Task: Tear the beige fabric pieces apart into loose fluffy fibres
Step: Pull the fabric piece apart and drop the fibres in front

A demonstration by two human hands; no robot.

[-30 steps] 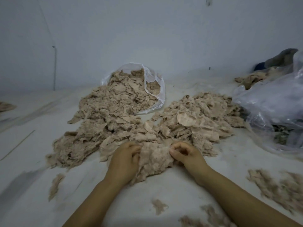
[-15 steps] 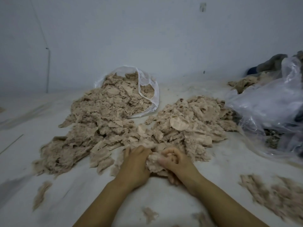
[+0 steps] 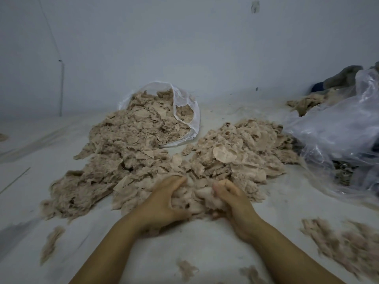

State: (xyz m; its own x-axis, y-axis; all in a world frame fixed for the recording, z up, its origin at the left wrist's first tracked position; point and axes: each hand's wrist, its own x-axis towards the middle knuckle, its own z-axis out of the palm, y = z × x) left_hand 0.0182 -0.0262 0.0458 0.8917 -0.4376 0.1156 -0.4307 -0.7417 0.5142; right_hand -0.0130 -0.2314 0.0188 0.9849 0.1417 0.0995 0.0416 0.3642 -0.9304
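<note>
Both hands [image 3: 196, 199] gripping a beige fabric clump [image 3: 192, 198], fabric heap [image 3: 131, 152] behind (spilling from clear bag [image 3: 184, 111])

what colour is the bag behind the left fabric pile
Clear, see-through plastic bag, its beige fabric showing through; seen in the head view.

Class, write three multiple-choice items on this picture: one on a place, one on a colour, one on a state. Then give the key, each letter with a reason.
1. Where is the open clear bag that spills fabric pieces?
A. beyond the hands, by the wall
B. under the right forearm
C. in the left hand

2. What colour are the fabric pieces?
A. blue
B. beige
C. black

3. What are the hands doing?
A. lying flat on the floor
B. both gripping one clump
C. holding scissors

Key: 1 A, it lies at the far end of the left heap. 2 B, both heaps are beige. 3 B, left hand and right hand curl round the clump.
</note>
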